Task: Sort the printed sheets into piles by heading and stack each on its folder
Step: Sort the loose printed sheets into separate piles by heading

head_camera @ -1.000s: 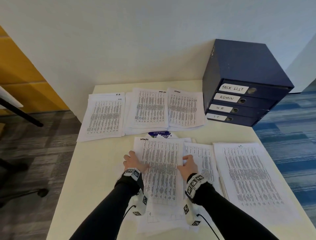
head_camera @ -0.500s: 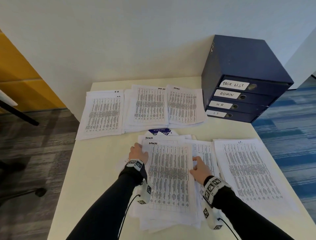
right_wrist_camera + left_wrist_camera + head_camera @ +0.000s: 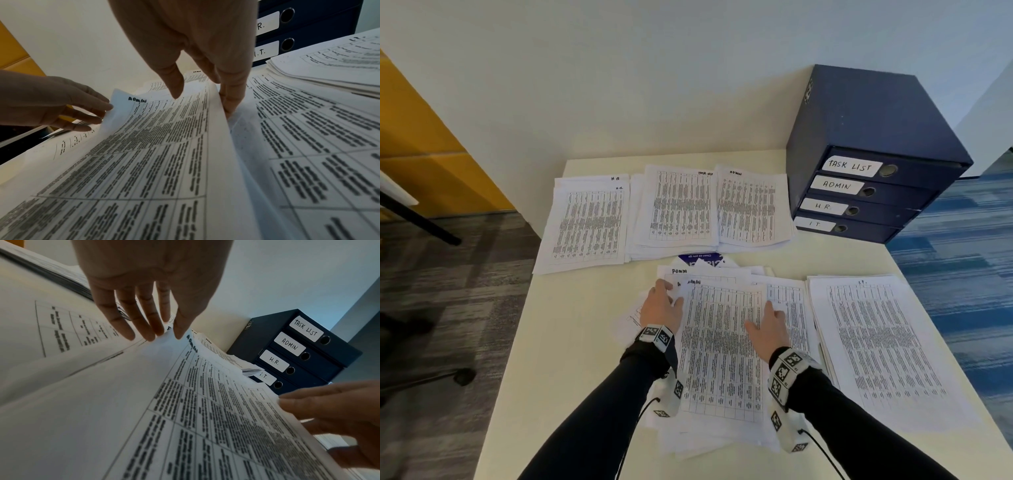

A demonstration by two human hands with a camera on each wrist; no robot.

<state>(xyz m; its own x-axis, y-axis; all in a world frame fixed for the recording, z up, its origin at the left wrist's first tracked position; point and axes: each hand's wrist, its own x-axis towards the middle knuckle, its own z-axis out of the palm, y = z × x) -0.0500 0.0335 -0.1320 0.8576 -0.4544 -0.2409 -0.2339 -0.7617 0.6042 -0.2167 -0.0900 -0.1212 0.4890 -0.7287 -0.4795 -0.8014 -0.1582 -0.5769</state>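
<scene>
A loose heap of printed sheets [image 3: 722, 428] lies in front of me, topped by a sheet headed ADMIN [image 3: 722, 342]. My left hand [image 3: 661, 305] touches that sheet's top left corner [image 3: 174, 340] with straight fingers [image 3: 150, 324], and the corner [image 3: 121, 100] is lifted a little. At the sheet's right edge is my right hand [image 3: 768, 329], with straight fingers [image 3: 232, 97] against the raised edge and the thumb [image 3: 174, 84] just above the paper. Sorted piles lie further back: HR [image 3: 589, 222], TASK LIST [image 3: 681, 209] and ADMIN [image 3: 751, 209]. An IT pile [image 3: 876, 342] lies to the right.
Dark blue folders [image 3: 859, 198] labelled TASK LIST, ADMIN, HR and IT lie stacked at the back right of the cream table [image 3: 571, 342]. A blue printed item [image 3: 698, 257] pokes out behind the heap. A wall runs behind the table, and a chair base [image 3: 448, 373] stands on the floor at left.
My left hand has moved from the sheet's left side up to its top left corner. My right hand has slid forward along the right edge, and the sheet has shifted slightly right.
</scene>
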